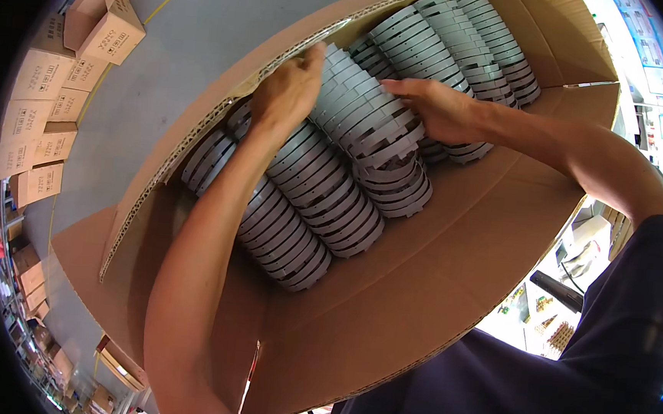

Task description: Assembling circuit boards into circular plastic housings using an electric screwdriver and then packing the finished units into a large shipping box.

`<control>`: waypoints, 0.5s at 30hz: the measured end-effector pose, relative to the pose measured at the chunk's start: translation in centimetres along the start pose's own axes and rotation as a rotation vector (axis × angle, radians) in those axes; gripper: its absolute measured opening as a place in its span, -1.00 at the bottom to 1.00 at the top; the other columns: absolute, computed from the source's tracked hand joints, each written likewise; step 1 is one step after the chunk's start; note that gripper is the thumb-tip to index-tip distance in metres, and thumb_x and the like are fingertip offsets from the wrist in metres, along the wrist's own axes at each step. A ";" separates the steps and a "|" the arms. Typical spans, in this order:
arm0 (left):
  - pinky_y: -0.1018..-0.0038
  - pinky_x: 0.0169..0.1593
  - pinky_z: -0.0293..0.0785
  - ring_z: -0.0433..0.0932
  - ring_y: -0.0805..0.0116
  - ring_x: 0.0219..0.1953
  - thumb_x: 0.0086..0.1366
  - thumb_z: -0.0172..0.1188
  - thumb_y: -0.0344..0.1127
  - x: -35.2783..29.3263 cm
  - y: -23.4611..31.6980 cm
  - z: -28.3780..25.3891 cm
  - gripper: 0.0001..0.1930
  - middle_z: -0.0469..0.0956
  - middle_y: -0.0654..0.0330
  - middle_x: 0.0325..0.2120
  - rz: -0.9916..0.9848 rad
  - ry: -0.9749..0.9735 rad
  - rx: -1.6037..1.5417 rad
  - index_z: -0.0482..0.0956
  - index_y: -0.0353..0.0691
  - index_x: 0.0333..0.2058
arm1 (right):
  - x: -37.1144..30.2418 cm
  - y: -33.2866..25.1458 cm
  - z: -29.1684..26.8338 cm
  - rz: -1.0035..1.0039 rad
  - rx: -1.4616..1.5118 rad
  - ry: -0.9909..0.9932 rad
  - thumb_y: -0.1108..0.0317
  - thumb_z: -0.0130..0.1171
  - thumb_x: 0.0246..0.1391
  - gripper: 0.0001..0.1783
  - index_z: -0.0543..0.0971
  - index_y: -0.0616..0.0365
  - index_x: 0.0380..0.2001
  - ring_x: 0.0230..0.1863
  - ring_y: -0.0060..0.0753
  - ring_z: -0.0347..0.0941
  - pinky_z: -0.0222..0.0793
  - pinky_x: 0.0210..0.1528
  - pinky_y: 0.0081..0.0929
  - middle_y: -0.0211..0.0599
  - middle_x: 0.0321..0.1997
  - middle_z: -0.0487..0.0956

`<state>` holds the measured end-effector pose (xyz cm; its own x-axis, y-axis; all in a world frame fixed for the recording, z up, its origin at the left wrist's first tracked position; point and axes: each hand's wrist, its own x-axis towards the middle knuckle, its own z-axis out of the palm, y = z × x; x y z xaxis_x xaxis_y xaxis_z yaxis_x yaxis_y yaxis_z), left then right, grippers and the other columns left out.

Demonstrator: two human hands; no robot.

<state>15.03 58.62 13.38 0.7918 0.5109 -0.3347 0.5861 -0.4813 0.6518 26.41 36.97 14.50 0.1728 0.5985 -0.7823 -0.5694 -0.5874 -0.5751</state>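
Note:
Both of my arms reach into a large open cardboard box (421,244) that holds several rows of grey, slotted round plastic parts stacked on edge. Between my hands a stack of these grey round parts (365,109) sits higher than its neighbours and tilts over the row below. My left hand (287,88) grips its far left side, fingers curled and partly hidden behind it. On its right side my right hand (442,111) holds on, thumb on top and the other fingers mostly hidden. A row of grey parts (325,187) lies under my left forearm.
More rows of grey parts (423,44) fill the box's far right. Its raised flap (191,120) stands along the left side. Several cardboard cartons (40,79) are piled on the grey floor (166,49) at far left. Beyond the box on the right is a cluttered work area (547,314).

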 end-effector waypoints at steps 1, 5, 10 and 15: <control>0.08 0.08 0.49 0.61 -0.14 0.02 0.38 -0.14 0.33 0.5 0.2 -0.2 -0.29 0.65 -0.16 -0.07 0.015 -0.131 0.056 0.66 -0.23 -0.04 | 0.2 0.4 0.2 -0.003 -0.003 -0.001 -0.09 0.13 0.28 -0.06 0.04 0.25 0.48 0.44 -0.05 0.17 0.07 0.46 -0.05 0.01 0.46 0.21; 0.10 0.06 0.50 0.62 -0.12 0.00 0.29 -0.03 0.38 2.0 -1.0 1.0 -0.27 0.66 -0.14 -0.09 0.053 -0.090 0.059 0.66 -0.23 -0.06 | 1.3 2.1 1.4 0.017 0.175 0.290 -0.03 -0.07 0.41 -0.31 0.20 0.22 0.39 0.42 -0.17 0.20 0.09 0.46 -0.06 -0.10 0.44 0.27; 0.15 0.14 0.47 0.58 -0.12 0.07 0.24 0.09 0.35 0.6 -1.1 0.9 -0.27 0.62 -0.18 -0.01 0.050 -0.084 0.025 0.61 -0.23 0.05 | 1.0 -0.6 3.1 0.161 0.135 0.389 -0.02 -0.11 0.42 -0.38 0.26 0.17 0.34 0.41 -0.16 0.22 0.18 0.41 0.01 -0.13 0.42 0.29; 0.16 0.22 0.40 0.53 -0.14 0.14 0.24 0.11 0.30 -1.2 -1.0 0.0 -0.25 0.58 -0.20 0.04 0.093 -0.067 -0.053 0.55 -0.26 0.14 | 0.1 -2.3 3.9 0.322 0.099 0.358 -0.11 -0.06 0.36 -0.30 0.26 0.15 0.36 0.42 -0.08 0.23 0.29 0.31 0.17 -0.10 0.43 0.29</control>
<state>13.52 58.46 13.16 0.8531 0.4163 -0.3145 0.5009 -0.4851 0.7168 24.63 40.48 16.64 0.2308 0.1605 -0.9597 -0.7101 -0.6465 -0.2789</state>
